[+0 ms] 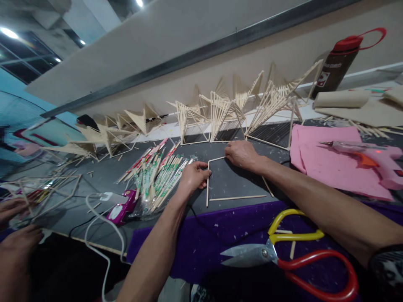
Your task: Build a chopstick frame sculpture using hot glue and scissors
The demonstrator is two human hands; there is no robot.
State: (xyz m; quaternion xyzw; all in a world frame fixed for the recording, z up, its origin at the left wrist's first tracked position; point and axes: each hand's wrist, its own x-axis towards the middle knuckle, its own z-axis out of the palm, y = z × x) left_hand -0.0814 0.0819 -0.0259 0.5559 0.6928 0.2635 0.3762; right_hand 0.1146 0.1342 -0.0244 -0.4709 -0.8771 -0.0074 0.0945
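Note:
My left hand [195, 175] pinches the left-side wooden chopstick [207, 191] of a four-sided outline lying on the dark tabletop. At the outline's far side, my right hand [242, 154] has its fingers closed on the end of another chopstick [216, 159]. The near chopstick [237, 198] lies flat, with small gaps at its ends. A fourth chopstick [268, 186] slants along the right, partly hidden by my right forearm. Wrapped chopsticks [160, 178] are piled left of my left hand.
Fan-shaped stick structures [220, 111] stand along the wall. A pink glue gun [371, 157] rests on pink cloth [324, 138]; a bottle [336, 67] stands behind. Large scissors [264, 253] lie on purple cloth [201, 235] in front. Another person's hands [14, 209] work at far left.

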